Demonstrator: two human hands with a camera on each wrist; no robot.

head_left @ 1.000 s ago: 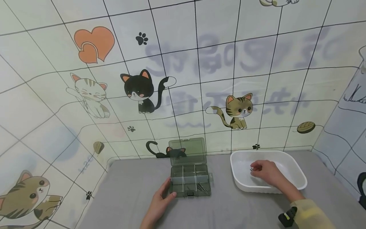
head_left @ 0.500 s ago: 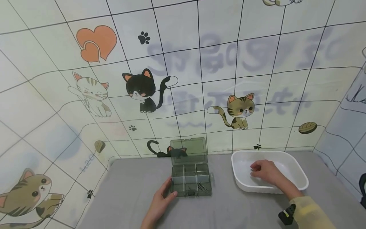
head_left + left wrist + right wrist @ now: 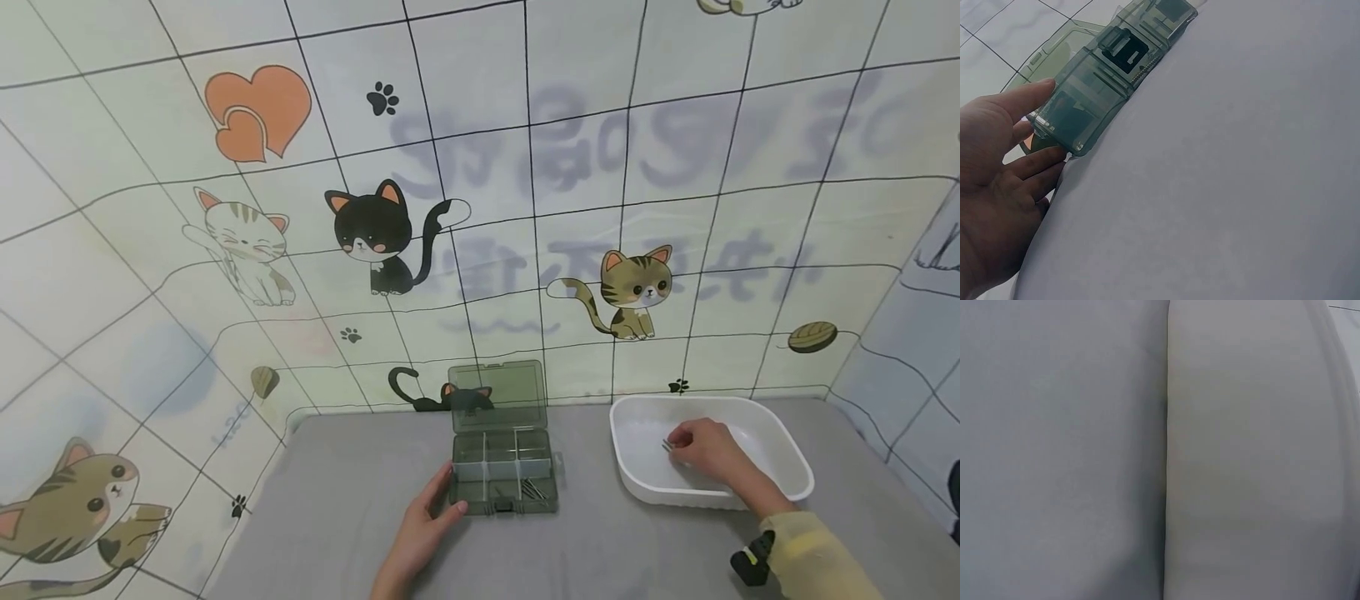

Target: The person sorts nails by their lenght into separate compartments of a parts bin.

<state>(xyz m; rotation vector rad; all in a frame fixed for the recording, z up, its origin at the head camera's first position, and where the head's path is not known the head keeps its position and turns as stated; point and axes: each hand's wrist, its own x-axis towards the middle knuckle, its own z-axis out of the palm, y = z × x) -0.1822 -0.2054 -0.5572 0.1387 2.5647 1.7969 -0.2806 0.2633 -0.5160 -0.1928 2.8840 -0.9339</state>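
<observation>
Pinching slim metal hardware over the white tray, the right hand needs a snug fingertip hold; the left hand, thumb and fingers spread apart, touches the green divided box. Light steadying pressure suits!

In the middle, a box of green see-through plastic, smooth and slightly glossy, with a latch of dark, opaque plastic on the near side. Inside, at near right, thin pieces with a greyish, metal-like shine. On the right, a tray of smooth white plastic, softly shiny. Underneath, a grey cloth, rather matt. Behind, at the far side, a smooth printed wall covering, with faint sheen. Near right, a sleeve of thin yellow fabric.
</observation>
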